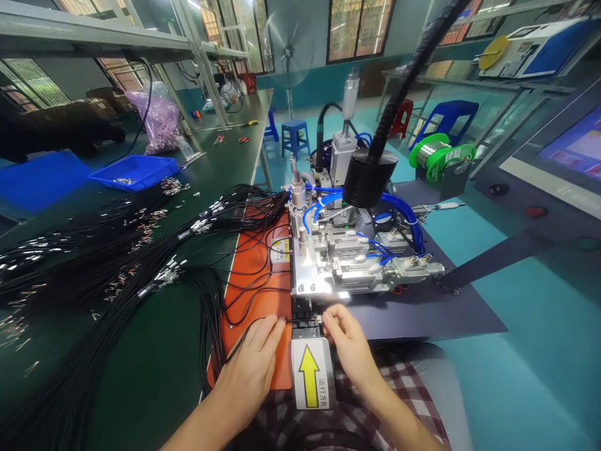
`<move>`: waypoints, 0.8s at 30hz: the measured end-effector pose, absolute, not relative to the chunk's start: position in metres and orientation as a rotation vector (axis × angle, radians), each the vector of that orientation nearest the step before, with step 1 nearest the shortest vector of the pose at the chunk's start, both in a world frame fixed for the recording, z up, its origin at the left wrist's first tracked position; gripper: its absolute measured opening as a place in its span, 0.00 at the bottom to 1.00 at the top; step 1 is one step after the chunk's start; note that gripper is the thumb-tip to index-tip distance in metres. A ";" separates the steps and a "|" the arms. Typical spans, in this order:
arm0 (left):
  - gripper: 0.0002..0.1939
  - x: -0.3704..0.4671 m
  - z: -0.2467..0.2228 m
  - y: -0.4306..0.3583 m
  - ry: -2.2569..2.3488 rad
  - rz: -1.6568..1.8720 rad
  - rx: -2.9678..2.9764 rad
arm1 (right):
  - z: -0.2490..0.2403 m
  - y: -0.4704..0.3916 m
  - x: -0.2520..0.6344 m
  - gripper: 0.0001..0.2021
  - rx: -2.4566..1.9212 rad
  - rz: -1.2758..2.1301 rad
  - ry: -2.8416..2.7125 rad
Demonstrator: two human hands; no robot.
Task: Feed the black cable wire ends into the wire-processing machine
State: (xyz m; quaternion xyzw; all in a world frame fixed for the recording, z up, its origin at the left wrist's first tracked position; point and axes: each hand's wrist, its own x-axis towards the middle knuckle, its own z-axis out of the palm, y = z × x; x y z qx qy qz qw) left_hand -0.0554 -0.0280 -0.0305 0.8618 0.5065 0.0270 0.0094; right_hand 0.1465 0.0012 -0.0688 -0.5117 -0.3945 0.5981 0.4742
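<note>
In the head view, pinching a black cable in the left hand and its tip in the right hand, with closed fingertips, just beyond the arrow plate. Edged by the orange mat left of that plate, with room over the dark machine base right of it. Blocked beyond it by the pneumatic machine; crowded farther left by cable bundles.

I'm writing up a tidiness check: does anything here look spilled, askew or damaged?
A few small pale bits lie loose on the green table, outside the blue tray, like spilled scraps. I see no clear damage.
</note>
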 end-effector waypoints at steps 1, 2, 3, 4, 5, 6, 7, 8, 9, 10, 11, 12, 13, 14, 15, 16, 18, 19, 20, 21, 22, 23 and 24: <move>0.25 -0.056 -0.030 -0.027 1.578 0.090 2.698 | -0.070 0.002 0.146 0.16 -1.247 1.466 -0.966; 0.25 -0.056 -0.030 -0.027 1.574 0.097 2.705 | -0.071 0.003 0.147 0.17 -1.240 1.476 -0.966; 0.25 -0.057 -0.029 -0.026 1.569 0.105 2.712 | -0.072 0.003 0.149 0.17 -1.237 1.491 -0.961; 0.25 -0.057 -0.028 -0.026 1.564 0.112 2.718 | -0.073 0.002 0.151 0.18 -1.237 1.504 -0.952; 0.24 -0.057 -0.027 -0.026 1.559 0.118 2.722 | -0.075 0.000 0.154 0.19 -1.242 1.515 -0.939; 0.24 -0.058 -0.026 -0.026 1.551 0.123 2.725 | -0.076 -0.003 0.158 0.19 -1.252 1.521 -0.923; 0.24 -0.058 -0.026 -0.026 1.545 0.128 2.724 | -0.078 -0.006 0.162 0.19 -1.266 1.521 -0.907; 0.24 -0.058 -0.024 -0.026 1.541 0.134 2.722 | -0.080 -0.011 0.166 0.19 -1.282 1.521 -0.893; 0.24 -0.057 -0.023 -0.027 1.537 0.143 2.717 | -0.083 -0.016 0.170 0.19 -1.298 1.522 -0.882; 0.24 -0.057 -0.022 -0.027 1.537 0.159 2.709 | -0.085 -0.020 0.174 0.19 -1.315 1.524 -0.876; 0.24 -0.057 -0.022 -0.028 1.535 0.184 2.692 | -0.087 -0.025 0.177 0.19 -1.334 1.526 -0.872; 0.24 -0.056 -0.021 -0.027 1.533 0.214 2.671 | -0.090 -0.029 0.180 0.19 -1.352 1.529 -0.870; 0.24 -0.056 -0.020 -0.025 1.531 0.247 2.647 | -0.091 -0.032 0.182 0.20 -1.368 1.531 -0.868; 0.24 -0.055 -0.019 -0.022 1.528 0.277 2.624 | -0.092 -0.035 0.184 0.20 -1.380 1.533 -0.867; 0.24 -0.055 -0.018 -0.017 1.528 0.302 2.603 | -0.093 -0.037 0.184 0.20 -1.387 1.534 -0.865; 0.24 -0.054 -0.017 -0.009 1.528 0.322 2.587 | -0.092 -0.038 0.185 0.20 -1.392 1.535 -0.864; 0.23 -0.053 -0.015 0.010 1.524 0.357 2.570 | -0.090 -0.040 0.185 0.20 -1.394 1.533 -0.863; 0.23 -0.053 -0.015 0.021 1.507 0.379 2.565 | -0.088 -0.040 0.184 0.19 -1.394 1.531 -0.862; 0.22 -0.052 -0.014 0.032 1.484 0.406 2.563 | -0.086 -0.040 0.184 0.19 -1.392 1.529 -0.862; 0.21 -0.051 -0.013 0.041 1.453 0.431 2.564 | -0.085 -0.040 0.184 0.19 -1.389 1.525 -0.860; 0.21 -0.050 -0.012 0.048 1.424 0.458 2.567 | -0.084 -0.040 0.183 0.19 -1.386 1.522 -0.858; 0.20 -0.049 -0.010 0.053 1.400 0.486 2.572 | -0.082 -0.041 0.183 0.19 -1.384 1.520 -0.854; 0.20 -0.048 -0.009 0.055 1.379 0.513 2.578 | -0.081 -0.041 0.184 0.19 -1.382 1.517 -0.849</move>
